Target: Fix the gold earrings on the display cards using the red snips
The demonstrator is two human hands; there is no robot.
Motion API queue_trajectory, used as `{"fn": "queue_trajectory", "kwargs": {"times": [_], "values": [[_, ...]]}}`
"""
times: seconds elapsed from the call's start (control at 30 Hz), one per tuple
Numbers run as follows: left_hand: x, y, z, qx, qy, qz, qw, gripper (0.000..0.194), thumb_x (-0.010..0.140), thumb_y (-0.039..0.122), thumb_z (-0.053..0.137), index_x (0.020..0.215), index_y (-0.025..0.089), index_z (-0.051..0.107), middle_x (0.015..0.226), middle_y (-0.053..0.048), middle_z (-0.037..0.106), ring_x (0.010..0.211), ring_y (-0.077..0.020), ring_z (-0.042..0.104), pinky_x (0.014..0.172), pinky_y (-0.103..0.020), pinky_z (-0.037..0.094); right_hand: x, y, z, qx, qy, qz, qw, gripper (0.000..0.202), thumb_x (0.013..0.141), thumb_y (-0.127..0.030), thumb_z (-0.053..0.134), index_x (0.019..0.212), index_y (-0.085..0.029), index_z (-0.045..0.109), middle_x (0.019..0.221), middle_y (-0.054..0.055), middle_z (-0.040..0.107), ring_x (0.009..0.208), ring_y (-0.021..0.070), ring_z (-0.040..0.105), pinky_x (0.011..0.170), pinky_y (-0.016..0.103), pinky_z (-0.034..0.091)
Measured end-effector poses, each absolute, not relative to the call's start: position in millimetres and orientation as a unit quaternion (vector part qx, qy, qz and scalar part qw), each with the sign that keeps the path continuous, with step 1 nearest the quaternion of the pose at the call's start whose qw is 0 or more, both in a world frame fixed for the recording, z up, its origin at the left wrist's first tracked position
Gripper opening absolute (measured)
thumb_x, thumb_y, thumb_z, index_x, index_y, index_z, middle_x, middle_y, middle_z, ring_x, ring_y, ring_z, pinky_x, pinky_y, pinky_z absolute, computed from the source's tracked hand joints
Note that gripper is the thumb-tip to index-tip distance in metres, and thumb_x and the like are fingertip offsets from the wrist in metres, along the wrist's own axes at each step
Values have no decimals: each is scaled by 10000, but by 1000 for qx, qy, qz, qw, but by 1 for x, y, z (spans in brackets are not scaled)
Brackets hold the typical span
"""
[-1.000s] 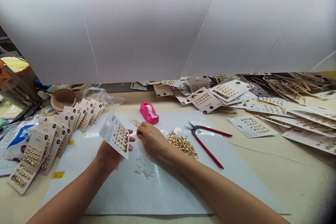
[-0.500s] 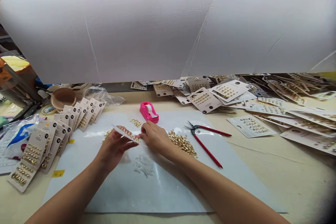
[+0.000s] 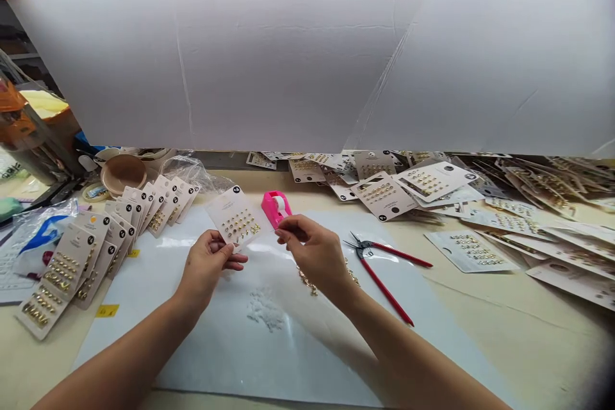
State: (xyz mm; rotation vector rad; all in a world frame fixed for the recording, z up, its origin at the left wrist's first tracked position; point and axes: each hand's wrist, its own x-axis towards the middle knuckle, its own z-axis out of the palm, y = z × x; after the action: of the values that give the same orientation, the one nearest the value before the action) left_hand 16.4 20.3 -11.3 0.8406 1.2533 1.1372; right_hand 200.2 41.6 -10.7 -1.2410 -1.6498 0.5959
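My left hand [image 3: 204, 262] holds a white earring card [image 3: 230, 208] by its lower edge, its front facing me with rows of small gold pieces. To the right, my right hand [image 3: 312, 250] is raised with thumb and fingertips pinched together; whatever they hold is too small to make out. Just behind those fingers sits a pink tape dispenser [image 3: 275, 204]. A pile of gold pieces [image 3: 307, 283] is partly hidden under my right hand. Small clear-white bits [image 3: 265, 309] lie on the white sheet [image 3: 230, 359] in front of my hands.
Red-handled pliers [image 3: 384, 282] lie open at the right. Filled cards [image 3: 62, 269] overlap at the left, near a brown bowl [image 3: 123, 173] and plastic bags. More cards [image 3: 384, 195] are heaped at the back right, below a large white panel [image 3: 288, 64].
The card has turned from nearly edge-on to facing me. My right hand has moved right, away from the card, and now covers much of the gold pile. The view has shifted slightly.
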Motion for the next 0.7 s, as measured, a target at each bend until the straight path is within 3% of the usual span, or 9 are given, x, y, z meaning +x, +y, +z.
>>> {"fn": "queue_trajectory", "kwargs": {"times": [0.23,0.7], "values": [[24,12,-14,423,477,495,591,286,759,250,616,990,167,470,934,-18,558,715,-180,687,654,-336,571,169,15,-22,-399,-790,104,454,99,786,-97,501,767,-184,545,673,10,591,571,123,526,535,237,399],[26,8,-13,444,460,468,610,283,754,293,630,964,167,487,850,8,543,689,-155,658,628,-322,573,165,17,-27,-432,-780,54,449,97,786,-122,521,712,-186,534,629,-5,571,538,113,502,527,227,370]]}}
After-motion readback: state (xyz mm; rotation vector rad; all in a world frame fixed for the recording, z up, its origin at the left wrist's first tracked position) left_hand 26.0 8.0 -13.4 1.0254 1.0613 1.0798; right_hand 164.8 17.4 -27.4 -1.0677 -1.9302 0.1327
